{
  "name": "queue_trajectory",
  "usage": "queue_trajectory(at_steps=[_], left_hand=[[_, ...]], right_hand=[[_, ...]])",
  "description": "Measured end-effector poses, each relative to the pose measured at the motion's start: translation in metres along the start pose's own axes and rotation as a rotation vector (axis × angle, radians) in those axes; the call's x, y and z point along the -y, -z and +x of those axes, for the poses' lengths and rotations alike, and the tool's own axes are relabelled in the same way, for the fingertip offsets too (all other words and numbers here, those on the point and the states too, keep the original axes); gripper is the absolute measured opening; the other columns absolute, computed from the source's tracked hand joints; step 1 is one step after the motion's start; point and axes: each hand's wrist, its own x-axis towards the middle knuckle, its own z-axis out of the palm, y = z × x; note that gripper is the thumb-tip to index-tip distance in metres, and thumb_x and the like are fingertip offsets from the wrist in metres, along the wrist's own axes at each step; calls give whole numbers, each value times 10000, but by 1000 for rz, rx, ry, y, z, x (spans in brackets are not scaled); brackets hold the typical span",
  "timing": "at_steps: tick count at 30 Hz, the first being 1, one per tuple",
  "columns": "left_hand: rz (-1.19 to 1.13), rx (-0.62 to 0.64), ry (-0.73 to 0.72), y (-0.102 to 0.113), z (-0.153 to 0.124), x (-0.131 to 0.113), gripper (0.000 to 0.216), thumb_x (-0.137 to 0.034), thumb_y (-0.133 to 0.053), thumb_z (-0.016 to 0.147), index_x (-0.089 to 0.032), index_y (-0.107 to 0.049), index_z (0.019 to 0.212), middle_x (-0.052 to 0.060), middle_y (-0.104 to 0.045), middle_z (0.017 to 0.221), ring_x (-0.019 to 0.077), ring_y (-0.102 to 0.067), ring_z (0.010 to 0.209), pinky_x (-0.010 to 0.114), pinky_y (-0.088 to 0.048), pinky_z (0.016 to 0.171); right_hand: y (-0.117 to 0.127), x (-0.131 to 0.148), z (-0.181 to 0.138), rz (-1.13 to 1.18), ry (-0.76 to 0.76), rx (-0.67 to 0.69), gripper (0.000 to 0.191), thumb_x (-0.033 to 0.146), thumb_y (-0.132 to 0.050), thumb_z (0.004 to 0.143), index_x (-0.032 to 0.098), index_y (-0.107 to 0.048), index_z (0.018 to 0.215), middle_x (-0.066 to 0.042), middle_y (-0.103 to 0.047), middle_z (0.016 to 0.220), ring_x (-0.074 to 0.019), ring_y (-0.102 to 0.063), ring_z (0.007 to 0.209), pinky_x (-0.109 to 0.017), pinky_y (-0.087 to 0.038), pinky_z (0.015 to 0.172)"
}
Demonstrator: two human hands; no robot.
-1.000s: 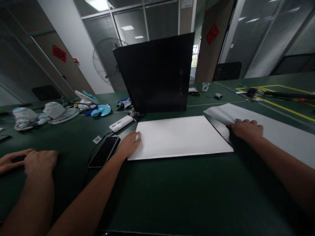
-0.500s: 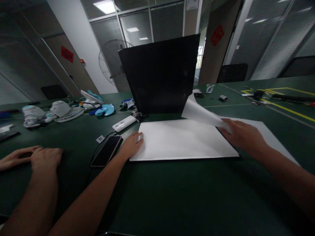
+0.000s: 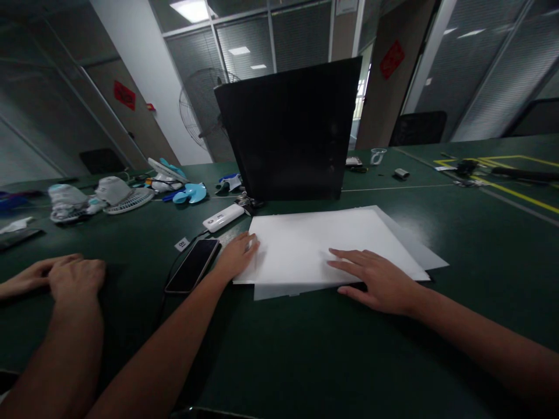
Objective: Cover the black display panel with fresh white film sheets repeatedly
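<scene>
A white board [image 3: 314, 235] lies flat on the dark green table [image 3: 305, 355] in front of me, with a thin white sheet [image 3: 419, 247] spread on it slightly askew, its edges sticking out at the right and near side. My left hand [image 3: 236, 255] rests with loosely bent fingers on the board's left edge and holds nothing. Fingers stretched out and spread, my right hand [image 3: 378, 280] lies flat on the sheet near its front edge.
Another person's two hands [image 3: 65, 276] rest on the table at the left. A black phone [image 3: 192, 265] and a white power bank [image 3: 223, 217] lie beside my left hand. A black upright panel [image 3: 290, 137] stands behind the board. Small fan parts [image 3: 124, 196] lie at the far left.
My right hand lifted the loose sheet from the right side of the table, carried it left over the board and now presses it flat. My left hand stayed put.
</scene>
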Motion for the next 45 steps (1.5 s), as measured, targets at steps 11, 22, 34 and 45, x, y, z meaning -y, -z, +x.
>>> queue_trajectory(at_steps=[11, 22, 34, 45], left_hand=[[-13, 12, 26, 6, -5, -5, 603, -558, -382, 1029, -144, -576, 1423, 165, -474, 1573, 283, -416, 1481, 435, -295, 1219], [-7, -2, 12, 3, -4, -2, 582, -540, -403, 1020, -150, -563, 1420, 154, -504, 1553, 280, -407, 1486, 438, -301, 1220], [-7, 15, 29, 4, -4, -3, 608, -513, -427, 1018, -101, -531, 1452, 184, -447, 1586, 287, -375, 1503, 429, -268, 1238], [92, 1, 0, -2, -3, -2, 605, -509, -469, 1007, -96, -531, 1443, 198, -455, 1578, 299, -424, 1472, 416, -298, 1224]], right_hand=[[4, -115, -28, -139, -199, -45, 543, 567, -393, 1016, 380, -495, 1515, -8, -340, 1651, -315, -339, 1497, -643, -298, 1195], [-8, -102, -23, -177, -365, 37, 596, 660, -330, 995, 485, -371, 1563, 35, -340, 1648, -350, -339, 1491, -686, -325, 1160], [-8, -82, -15, -235, -427, -39, 639, 697, -273, 994, 362, -593, 1435, -38, -524, 1532, -344, -464, 1413, -655, -427, 1086], [14, -101, -19, 117, -941, -168, 696, 568, -533, 908, 111, -574, 1432, -269, -655, 1282, -491, -601, 1189, -696, -430, 1002]])
